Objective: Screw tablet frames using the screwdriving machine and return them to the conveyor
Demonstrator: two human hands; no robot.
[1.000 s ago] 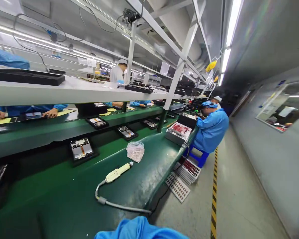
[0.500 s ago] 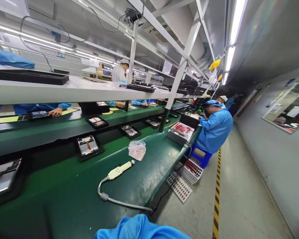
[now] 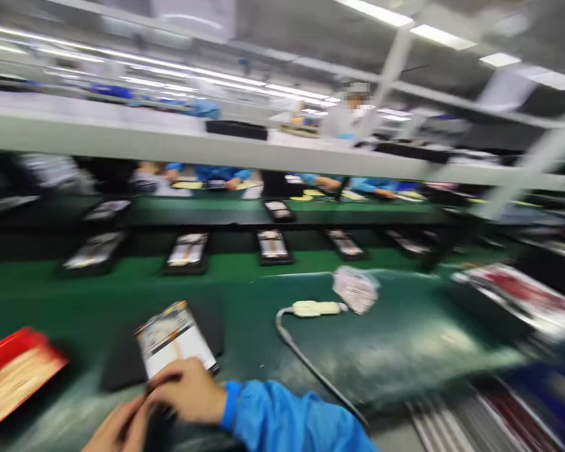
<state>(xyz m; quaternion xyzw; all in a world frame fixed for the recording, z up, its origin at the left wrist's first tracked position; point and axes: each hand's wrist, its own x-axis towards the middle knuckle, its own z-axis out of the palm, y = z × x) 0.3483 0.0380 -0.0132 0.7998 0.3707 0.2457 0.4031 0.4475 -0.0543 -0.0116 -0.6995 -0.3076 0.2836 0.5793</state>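
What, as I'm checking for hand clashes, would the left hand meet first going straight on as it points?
Probably the right hand, just ahead of the left hand; blur and unclear depth hide whether they touch.

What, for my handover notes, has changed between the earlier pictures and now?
The view swung left, bringing the right hand, left hand, an open device and a red bin into frame. The right hand is at the device's near end; blur hides any grip. The corded tool and plastic bag appear farther right, but stay lying on the green bench.
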